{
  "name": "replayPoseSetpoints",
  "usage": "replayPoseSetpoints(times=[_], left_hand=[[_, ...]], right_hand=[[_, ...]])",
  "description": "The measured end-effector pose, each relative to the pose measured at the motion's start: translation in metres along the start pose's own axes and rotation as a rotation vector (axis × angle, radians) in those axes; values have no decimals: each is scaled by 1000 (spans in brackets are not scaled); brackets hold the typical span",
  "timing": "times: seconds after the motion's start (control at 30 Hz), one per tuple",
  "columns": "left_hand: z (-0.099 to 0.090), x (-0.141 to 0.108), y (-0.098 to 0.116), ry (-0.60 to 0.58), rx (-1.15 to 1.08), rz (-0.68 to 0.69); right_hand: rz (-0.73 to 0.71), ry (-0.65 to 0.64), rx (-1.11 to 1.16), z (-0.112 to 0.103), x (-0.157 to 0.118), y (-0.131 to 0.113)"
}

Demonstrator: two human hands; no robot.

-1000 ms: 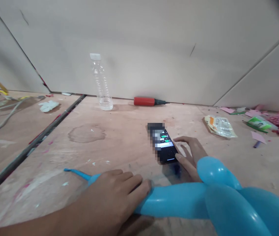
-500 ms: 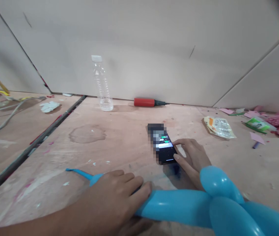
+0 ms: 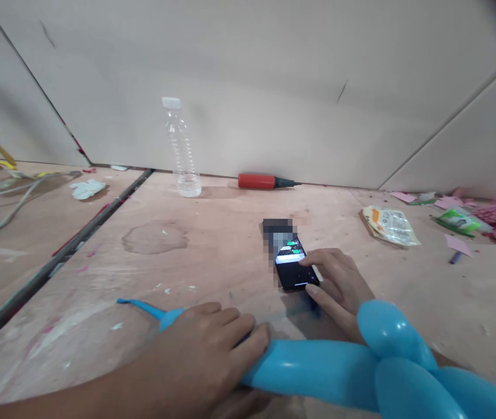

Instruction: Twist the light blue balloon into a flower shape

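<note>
left hand (image 3: 199, 355) fingers clamped on blue balloon (image 3: 313, 372), right hand (image 3: 339, 285) fingers apart on phone (image 3: 291, 265)

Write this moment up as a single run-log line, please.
left hand: pressing down on blue balloon | right hand: finger touching phone screen | surface: plywood table

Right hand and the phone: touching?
Touching. The head view shows the right hand with a fingertip on the lit screen of the phone.
</note>
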State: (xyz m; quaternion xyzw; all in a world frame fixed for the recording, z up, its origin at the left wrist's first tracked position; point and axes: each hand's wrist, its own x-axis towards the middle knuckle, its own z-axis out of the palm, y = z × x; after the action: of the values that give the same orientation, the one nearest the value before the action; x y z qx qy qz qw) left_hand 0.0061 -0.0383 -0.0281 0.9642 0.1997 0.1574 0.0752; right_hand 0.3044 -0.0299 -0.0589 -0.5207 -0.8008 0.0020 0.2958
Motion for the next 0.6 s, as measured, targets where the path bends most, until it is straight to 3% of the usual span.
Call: replayPoseSetpoints(times=[0.2, 0.47, 0.6], left_hand=[[0, -1, 0, -24, 12, -6], [0, -1, -2, -24, -1, 9], [1, -2, -2, -24, -4, 8]], right_hand=[[9, -45, 67, 0, -1, 0], [172, 23, 84, -2, -1, 0], [176, 19, 105, 0, 0, 3]])
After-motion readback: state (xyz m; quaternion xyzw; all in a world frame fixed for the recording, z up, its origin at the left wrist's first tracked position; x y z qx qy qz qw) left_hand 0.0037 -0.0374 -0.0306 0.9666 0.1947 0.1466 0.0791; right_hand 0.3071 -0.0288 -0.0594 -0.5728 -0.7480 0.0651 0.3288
